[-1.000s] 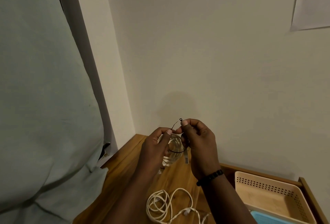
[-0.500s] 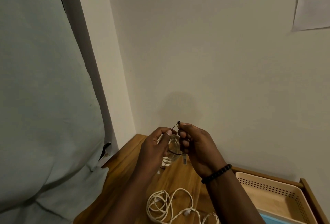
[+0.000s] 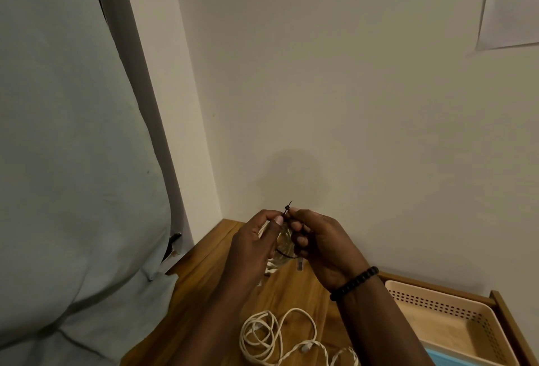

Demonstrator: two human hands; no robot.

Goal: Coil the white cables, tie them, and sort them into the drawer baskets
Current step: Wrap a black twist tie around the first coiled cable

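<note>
Still both hands, left hand (image 3: 250,246) and right hand (image 3: 318,240), pinch one black tie (image 3: 287,208) round one coiled cable (image 3: 280,246), barely shifted. One loose cable (image 3: 271,336) near, probably two baskets: beige basket (image 3: 455,333), blue basket (image 3: 446,361).

My desk (image 3: 215,275) is warm wood with a smooth, slightly satin grain. The beige basket (image 3: 455,307) looks like matt perforated plastic, the loose white cable (image 3: 271,333) smooth and rubbery. My bracelet (image 3: 354,282) is dark matt beads.

Light: dim, warm
Shadow: soft patch on wall (image 3: 291,173) at 12 o'clock above hands
Edges: wide-angle bending
Focus: slightly soft
</note>
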